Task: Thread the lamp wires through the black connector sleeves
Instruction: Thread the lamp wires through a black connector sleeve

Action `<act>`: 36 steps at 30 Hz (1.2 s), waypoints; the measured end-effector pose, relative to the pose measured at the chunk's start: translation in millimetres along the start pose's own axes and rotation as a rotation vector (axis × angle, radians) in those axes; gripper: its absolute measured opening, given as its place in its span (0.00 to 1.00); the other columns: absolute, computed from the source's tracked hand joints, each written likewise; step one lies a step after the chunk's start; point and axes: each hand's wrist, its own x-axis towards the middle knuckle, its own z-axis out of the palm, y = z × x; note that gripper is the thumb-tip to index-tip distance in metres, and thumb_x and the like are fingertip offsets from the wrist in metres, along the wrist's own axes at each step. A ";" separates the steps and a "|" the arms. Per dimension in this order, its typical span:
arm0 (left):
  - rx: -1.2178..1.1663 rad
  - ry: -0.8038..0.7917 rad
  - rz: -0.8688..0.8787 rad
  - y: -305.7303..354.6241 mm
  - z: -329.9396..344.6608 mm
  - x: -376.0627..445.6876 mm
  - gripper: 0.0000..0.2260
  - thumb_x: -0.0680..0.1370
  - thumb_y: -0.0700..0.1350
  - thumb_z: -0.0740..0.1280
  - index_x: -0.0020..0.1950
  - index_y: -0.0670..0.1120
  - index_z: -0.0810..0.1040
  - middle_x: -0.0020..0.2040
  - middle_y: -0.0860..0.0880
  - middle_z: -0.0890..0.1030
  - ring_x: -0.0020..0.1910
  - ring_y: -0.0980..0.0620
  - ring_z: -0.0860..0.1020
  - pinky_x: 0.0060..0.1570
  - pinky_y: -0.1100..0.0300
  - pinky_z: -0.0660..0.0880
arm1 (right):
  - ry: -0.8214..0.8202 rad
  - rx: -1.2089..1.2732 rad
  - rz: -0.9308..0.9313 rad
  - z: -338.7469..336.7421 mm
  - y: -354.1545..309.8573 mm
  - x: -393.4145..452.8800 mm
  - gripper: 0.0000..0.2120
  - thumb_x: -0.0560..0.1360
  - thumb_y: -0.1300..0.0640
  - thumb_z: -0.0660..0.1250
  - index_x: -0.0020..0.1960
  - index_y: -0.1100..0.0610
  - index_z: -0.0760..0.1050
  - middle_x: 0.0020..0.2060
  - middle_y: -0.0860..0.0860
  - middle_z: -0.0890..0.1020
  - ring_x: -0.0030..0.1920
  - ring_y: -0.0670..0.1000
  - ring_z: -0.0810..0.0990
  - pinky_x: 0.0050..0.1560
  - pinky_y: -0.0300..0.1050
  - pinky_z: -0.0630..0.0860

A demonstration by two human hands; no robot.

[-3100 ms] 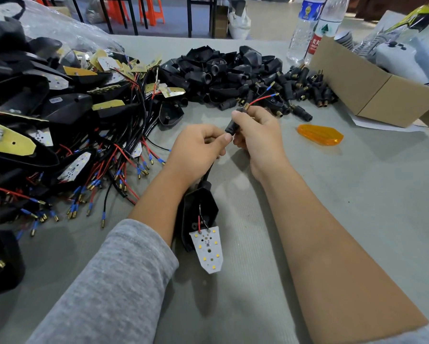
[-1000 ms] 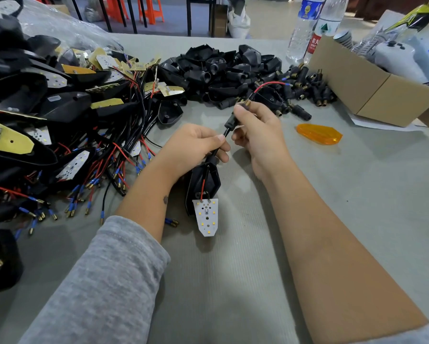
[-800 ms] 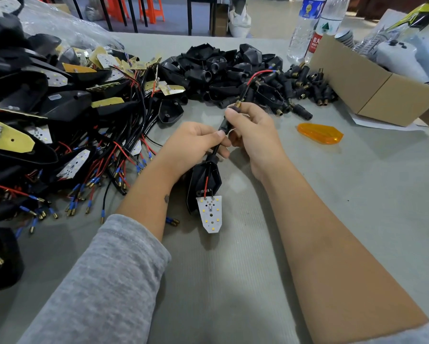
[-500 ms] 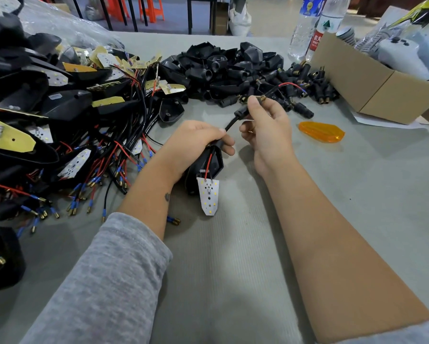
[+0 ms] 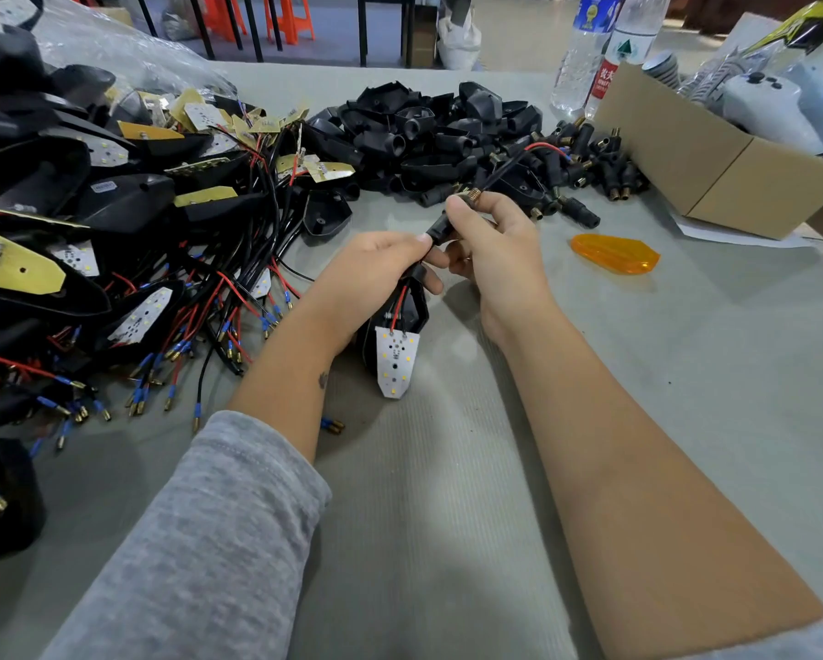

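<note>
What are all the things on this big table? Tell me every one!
Lamp in hand: one, black shell, white LED board, centre.
Connector sleeve: one, black, on its wires, between the hands.
Wired lamps: big pile, black, left.
Empty shells and sleeves: pile, black, far centre.
Lens: one, orange, right.
Cardboard box: one, brown, far right.
Bottles: two, clear, far right.
Table: grey cover.
Left hand: holds the lamp.
Right hand: pinches the sleeve.

Right hand (image 5: 493, 252) pinches connector sleeve (image 5: 439, 227); left hand (image 5: 376, 273) grips lamp housing (image 5: 402, 312).
</note>
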 end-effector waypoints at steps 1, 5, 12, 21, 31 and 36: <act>0.002 -0.002 -0.004 0.1 0.2 0.4 0.14 0.83 0.51 0.60 0.48 0.47 0.83 0.37 0.49 0.84 0.34 0.52 0.76 0.34 0.62 0.72 | 0.027 0.009 0.003 -0.7 0.7 1.2 0.06 0.79 0.57 0.67 0.52 0.58 0.74 0.35 0.51 0.79 0.31 0.48 0.75 0.37 0.41 0.72; -0.022 0.027 0.008 -1.5 0.0 2.7 0.12 0.82 0.49 0.61 0.57 0.47 0.81 0.46 0.49 0.86 0.44 0.54 0.81 0.46 0.61 0.76 | 0.117 0.123 0.048 -3.6 0.8 5.4 0.05 0.80 0.55 0.65 0.54 0.56 0.71 0.43 0.55 0.78 0.31 0.48 0.79 0.32 0.39 0.74; 0.161 -0.064 0.010 -1.7 -10.4 -1.7 0.27 0.70 0.49 0.74 0.68 0.55 0.71 0.59 0.52 0.81 0.56 0.50 0.81 0.57 0.59 0.76 | 0.214 0.267 0.062 -6.5 0.9 8.6 0.07 0.82 0.55 0.61 0.56 0.57 0.65 0.45 0.56 0.77 0.31 0.49 0.81 0.33 0.39 0.78; 0.446 0.008 0.123 -7.4 -16.5 -0.6 0.20 0.77 0.42 0.70 0.69 0.49 0.74 0.50 0.58 0.79 0.46 0.65 0.77 0.46 0.73 0.70 | 0.297 0.325 0.090 -8.8 1.5 13.2 0.12 0.82 0.54 0.60 0.63 0.58 0.64 0.44 0.55 0.76 0.30 0.48 0.80 0.34 0.40 0.79; 0.045 0.143 0.208 -9.3 -12.5 0.0 0.18 0.79 0.38 0.67 0.67 0.51 0.75 0.57 0.48 0.79 0.50 0.54 0.79 0.36 0.60 0.82 | 0.212 0.471 0.117 -10.7 -4.7 10.7 0.13 0.82 0.56 0.62 0.62 0.60 0.65 0.44 0.60 0.77 0.35 0.52 0.83 0.36 0.40 0.79; 0.067 0.110 0.206 -12.1 -11.8 1.6 0.16 0.81 0.39 0.63 0.69 0.48 0.73 0.61 0.42 0.76 0.46 0.53 0.78 0.35 0.63 0.79 | 0.083 0.366 0.101 -4.7 -3.0 5.6 0.04 0.81 0.58 0.63 0.50 0.57 0.69 0.41 0.56 0.78 0.37 0.51 0.81 0.36 0.41 0.78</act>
